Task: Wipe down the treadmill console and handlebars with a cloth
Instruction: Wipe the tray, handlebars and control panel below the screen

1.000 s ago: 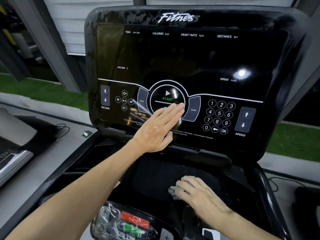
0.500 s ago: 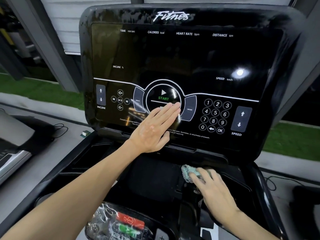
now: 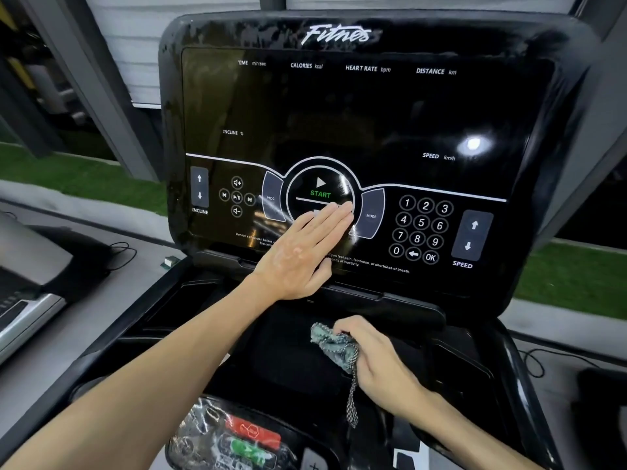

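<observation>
The right hand (image 3: pixel 376 361) grips a bunched grey-green cloth (image 3: pixel 334 346), fingers curled round it, one strand hanging down, above the dark tray below the console (image 3: pixel 339 106). The left hand (image 3: pixel 302 252) lies flat with straight fingers together on the console's glossy panel, fingertips just under the START button (image 3: pixel 320 189).
</observation>
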Demonstrator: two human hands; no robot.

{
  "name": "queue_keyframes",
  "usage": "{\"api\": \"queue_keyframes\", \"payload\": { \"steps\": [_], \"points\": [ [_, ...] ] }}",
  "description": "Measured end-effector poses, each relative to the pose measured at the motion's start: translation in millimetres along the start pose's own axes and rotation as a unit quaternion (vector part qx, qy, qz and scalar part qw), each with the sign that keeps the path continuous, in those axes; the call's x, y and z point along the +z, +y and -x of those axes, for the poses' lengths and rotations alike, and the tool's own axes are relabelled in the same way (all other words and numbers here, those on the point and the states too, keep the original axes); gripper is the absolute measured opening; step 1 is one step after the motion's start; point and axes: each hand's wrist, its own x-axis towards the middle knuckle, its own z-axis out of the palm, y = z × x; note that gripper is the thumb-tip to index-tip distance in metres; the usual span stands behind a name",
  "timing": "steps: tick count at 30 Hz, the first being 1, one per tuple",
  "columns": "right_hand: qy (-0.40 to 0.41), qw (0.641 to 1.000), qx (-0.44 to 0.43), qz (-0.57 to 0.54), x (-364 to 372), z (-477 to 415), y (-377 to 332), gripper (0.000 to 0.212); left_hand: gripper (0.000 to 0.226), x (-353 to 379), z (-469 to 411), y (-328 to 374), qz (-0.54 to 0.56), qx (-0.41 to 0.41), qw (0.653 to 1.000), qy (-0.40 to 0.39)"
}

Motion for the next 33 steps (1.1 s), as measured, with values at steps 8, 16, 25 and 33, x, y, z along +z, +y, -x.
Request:
{"api": "queue_keyframes", "payload": {
  "steps": [8,16,25,33],
  "points": [
    [-0.035,0.943,-0.083,0.321,12.7,-2.7,1.9,0.042,0.076,0.4,0.1,-1.2,-0.001,0.005,1.0,0.008],
    [-0.157,0.929,-0.034,0.332,11.5,-0.4,1.4,0.045,0.074,2.0,1.7,-3.8,-0.004,0.016,1.0,0.02],
    [-0.116,0.885,0.022,0.45,27.7,-19.0,4.4,0.067,0.072,5.6,2.3,-5.7,-0.017,0.022,0.999,0.019],
    [-0.245,0.948,-0.036,0.199,-2.5,9.2,-16.3,0.047,0.067,5.8,2.4,-5.1,-0.006,0.023,1.0,0.02]
  ]
}}
